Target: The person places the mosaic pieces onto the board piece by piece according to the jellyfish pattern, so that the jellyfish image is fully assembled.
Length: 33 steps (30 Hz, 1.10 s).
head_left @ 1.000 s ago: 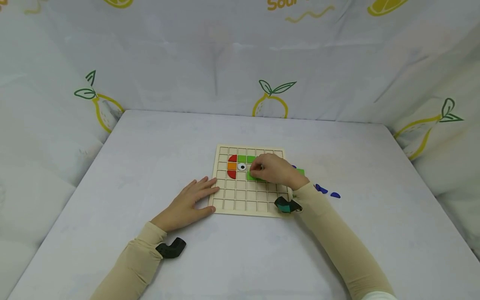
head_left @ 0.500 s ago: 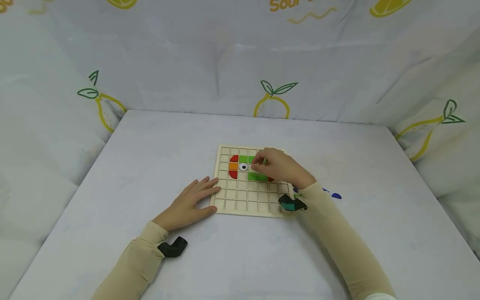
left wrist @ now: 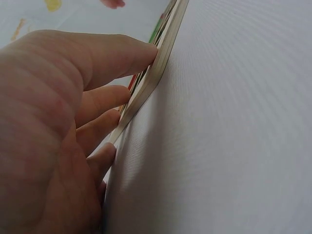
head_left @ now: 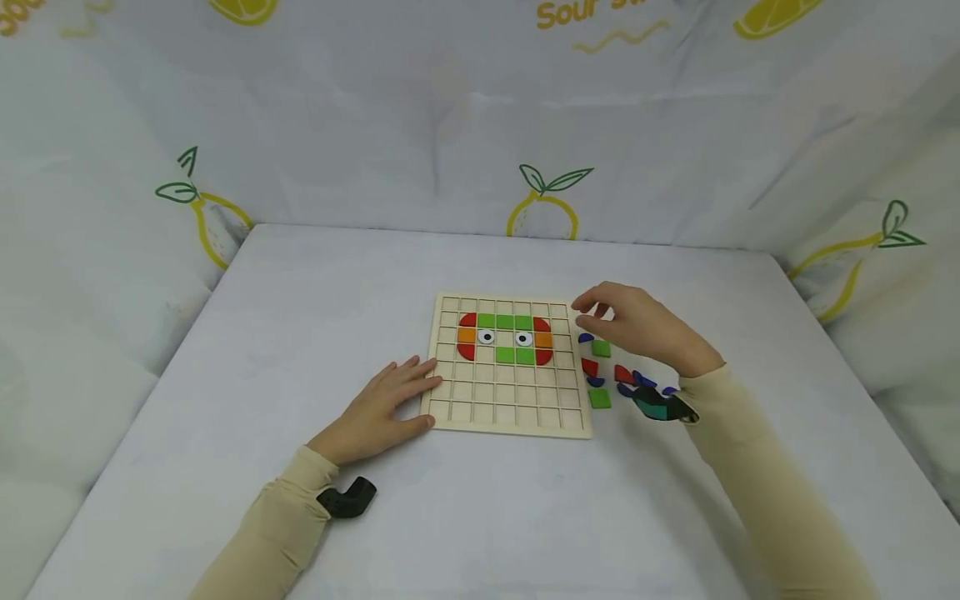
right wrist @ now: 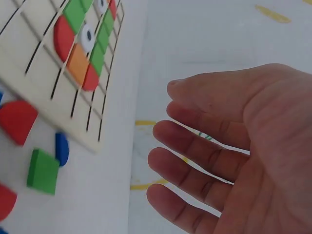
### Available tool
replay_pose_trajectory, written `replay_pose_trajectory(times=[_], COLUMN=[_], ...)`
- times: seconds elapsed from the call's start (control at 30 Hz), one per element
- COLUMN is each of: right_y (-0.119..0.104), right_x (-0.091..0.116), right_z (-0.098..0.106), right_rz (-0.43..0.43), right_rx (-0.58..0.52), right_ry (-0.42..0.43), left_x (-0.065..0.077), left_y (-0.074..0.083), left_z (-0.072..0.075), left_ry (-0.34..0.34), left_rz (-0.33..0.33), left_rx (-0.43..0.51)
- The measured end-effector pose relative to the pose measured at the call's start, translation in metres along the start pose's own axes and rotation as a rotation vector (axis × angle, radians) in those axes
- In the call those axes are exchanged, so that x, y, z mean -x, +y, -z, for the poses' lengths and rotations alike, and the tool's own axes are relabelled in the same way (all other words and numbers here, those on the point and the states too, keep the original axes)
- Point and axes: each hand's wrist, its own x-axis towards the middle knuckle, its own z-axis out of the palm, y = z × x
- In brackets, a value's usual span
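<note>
Head view: the wooden grid board [head_left: 506,392] lies flat on the white bench [head_left: 315,283], and my left grip [head_left: 375,412] rests by its left edge, spread, with the fingertips on the rim. Set in the board's upper half are red rounded corners [head_left: 467,353], orange squares [head_left: 467,336], green squares [head_left: 506,355] and two eye tiles [head_left: 487,337]; three greens sit in the upper row, two in the lower. My right grip [head_left: 641,325] hangs just past the board's right side, fingers bent loosely, thumb a little apart from them. Near it lie loose green tiles [head_left: 601,348], loose red pieces [head_left: 623,375] and loose blue pieces [head_left: 643,380]. Left wrist view: my thumb and fingertips touch the board's edge, fingers apart and nearly straight. Right wrist view: my fingers are relaxed and slightly parted, well apart from the board at upper left, with loose red, blue and green pieces beside its rim.
</note>
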Motion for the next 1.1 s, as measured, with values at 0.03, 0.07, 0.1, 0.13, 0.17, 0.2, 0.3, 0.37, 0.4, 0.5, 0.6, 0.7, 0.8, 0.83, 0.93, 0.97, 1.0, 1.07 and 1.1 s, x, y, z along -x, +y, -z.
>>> replay_pose_trajectory(times=[0.03,0.07,0.1,0.13,0.17,0.2,0.3,0.37,0.4,0.5,0.6,0.7,0.8,0.83,0.93,0.97,1.0,1.07,1.1], right_y=[0.004,0.008,0.013,0.017,0.021,0.025,0.035,0.039,0.040,0.044,0.047,0.050,0.051,0.051,0.052,0.052,0.052,0.052,0.051], right_x=[0.002,0.004,0.006,0.007,0.008,0.008,0.008,0.007,0.006,0.005,0.004,0.003,0.001,0.001,0.001,0.001,0.002,0.003,0.003], right_z=[0.001,0.001,0.001,0.000,-0.002,-0.004,-0.011,-0.016,-0.018,-0.024,-0.028,-0.032,-0.035,-0.035,-0.035,-0.033,-0.032,-0.029,-0.028], right_rz=[-0.017,-0.032,-0.046,-0.054,-0.060,-0.067,-0.089,-0.112,-0.119,-0.123,-0.103,-0.080,-0.067,-0.064,-0.070,-0.073,-0.076,-0.082,-0.084], right_rx=[0.010,0.021,0.030,0.040,0.050,0.057,0.070,0.077,0.081,0.100,0.112,0.109,0.108,0.109,0.109,0.110,0.107,0.093,0.084], right_ry=[-0.006,-0.015,-0.023,-0.030,-0.038,-0.048,-0.075,-0.092,-0.100,-0.112,-0.112,-0.102,-0.096,-0.096,-0.096,-0.095,-0.095,-0.092,-0.092], left_x=[0.001,0.001,0.002,0.003,0.003,0.004,0.006,0.007,0.007,0.007,0.006,0.005,0.005,0.005,0.003,0.003,0.002,0.002,0.001], left_y=[0.000,0.000,0.000,-0.001,-0.001,-0.001,-0.002,-0.002,-0.002,-0.003,-0.003,-0.003,-0.004,-0.004,-0.004,-0.004,-0.004,-0.004,-0.004], left_z=[0.000,0.001,0.001,0.001,0.001,0.002,0.001,0.001,0.001,0.001,0.002,0.002,0.002,0.002,0.001,0.001,0.000,0.000,0.000], left_ry=[0.001,0.001,0.001,0.003,0.003,0.004,0.007,0.008,0.007,0.007,0.004,0.003,0.012,0.016,0.021,0.017,0.013,0.004,0.001], left_rz=[0.000,0.001,0.002,0.004,0.006,0.007,0.011,0.009,0.010,0.006,-0.001,-0.007,-0.019,-0.021,-0.025,-0.023,-0.019,-0.011,-0.008], left_rx=[-0.002,-0.002,0.000,-0.001,0.002,0.003,0.005,0.009,0.010,0.009,0.004,0.003,-0.005,-0.005,-0.012,-0.010,-0.007,-0.005,-0.007])
